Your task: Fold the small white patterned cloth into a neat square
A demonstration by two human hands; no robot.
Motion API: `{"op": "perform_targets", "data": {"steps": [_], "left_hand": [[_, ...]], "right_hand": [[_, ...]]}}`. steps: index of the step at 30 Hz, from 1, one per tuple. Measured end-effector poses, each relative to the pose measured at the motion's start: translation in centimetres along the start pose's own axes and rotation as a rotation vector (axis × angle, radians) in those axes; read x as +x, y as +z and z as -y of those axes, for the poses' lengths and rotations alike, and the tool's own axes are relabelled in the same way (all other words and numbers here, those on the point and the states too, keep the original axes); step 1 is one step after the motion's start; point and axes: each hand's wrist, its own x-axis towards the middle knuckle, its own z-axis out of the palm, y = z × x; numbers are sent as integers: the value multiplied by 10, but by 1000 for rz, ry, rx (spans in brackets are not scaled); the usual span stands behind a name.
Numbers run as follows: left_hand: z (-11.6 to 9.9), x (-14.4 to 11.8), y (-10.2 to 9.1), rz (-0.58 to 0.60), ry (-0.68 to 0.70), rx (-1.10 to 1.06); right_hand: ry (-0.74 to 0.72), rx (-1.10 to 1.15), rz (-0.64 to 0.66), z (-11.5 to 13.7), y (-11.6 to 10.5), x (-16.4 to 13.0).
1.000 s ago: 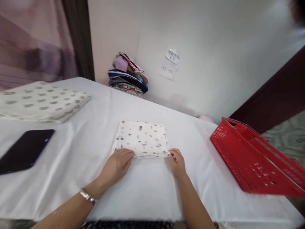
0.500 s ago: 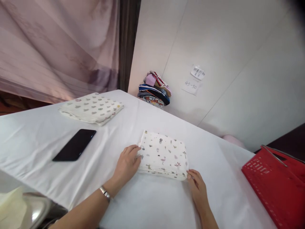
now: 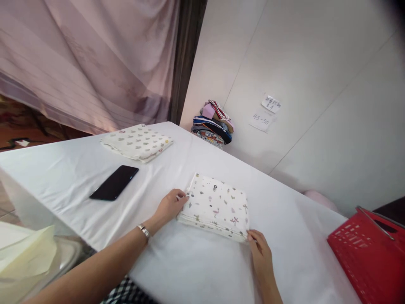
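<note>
My left hand (image 3: 171, 205), grip unclear, has reached the left edge of the folded cloth (image 3: 218, 207), bracketing it with my corner-pinching right hand (image 3: 261, 250).

Left fingers (image 3: 179, 195) and right fingers (image 3: 256, 236) touch the folded patterned cloth (image 3: 218, 205).

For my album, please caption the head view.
Left hand and right hand touch a folded, patterned cloth on a white tablecloth.

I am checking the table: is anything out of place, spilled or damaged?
Only the black smartphone might look out of place, being a device lying near a folded grey-patterned cloth. I see no spill or damage.
</note>
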Motion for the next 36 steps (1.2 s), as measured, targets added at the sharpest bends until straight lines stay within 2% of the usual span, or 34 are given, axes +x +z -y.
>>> {"op": "perform_targets", "data": {"steps": [3,7,15,20,24,29,36], "left_hand": [[-10,18,-4,11,-2,58],[-23,32,1,19,25,173],[-25,22,14,-122,150,282],[-22,31,8,-18,55,301],[-31,39,3,-27,55,282],[-42,45,9,-19,67,300],[-27,53,13,-25,74,316]], "right_hand": [[13,5,23,3,-1,0],[19,17,49,7,-3,-1],[-12,22,39,12,-4,-2],[-27,24,38,10,-3,0],[-23,43,25,11,-3,0],[-34,50,21,12,-3,-1],[-58,49,32,6,-2,2]]}}
